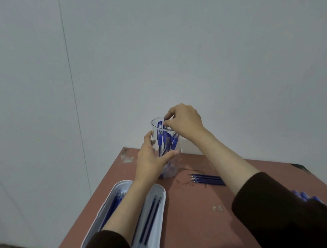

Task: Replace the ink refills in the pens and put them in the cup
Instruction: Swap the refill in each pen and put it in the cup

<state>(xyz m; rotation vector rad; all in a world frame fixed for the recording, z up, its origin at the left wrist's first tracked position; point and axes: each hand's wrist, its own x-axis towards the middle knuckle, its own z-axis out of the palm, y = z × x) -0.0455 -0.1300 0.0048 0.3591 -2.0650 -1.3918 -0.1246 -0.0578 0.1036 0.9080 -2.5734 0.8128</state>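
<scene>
A tall clear plastic cup (156, 123) stands near the far edge of the reddish-brown table (194, 214) and holds several blue pens (160, 139). My left hand (150, 158) grips the cup's side, thumb and fingers curled round it. Above the rim, my right hand (182, 121) pinches the top of one blue pen (166, 122) that stands in the cup. Several blue ink refills (207, 179) lie side by side on the table to the right of the cup.
A white oblong tray (159, 194) with more blue refills (150, 220) sits at the near left, under my left forearm. More blue pens (305, 196) show at the right edge, partly hidden by my dark sleeve. A grey wall stands behind the table.
</scene>
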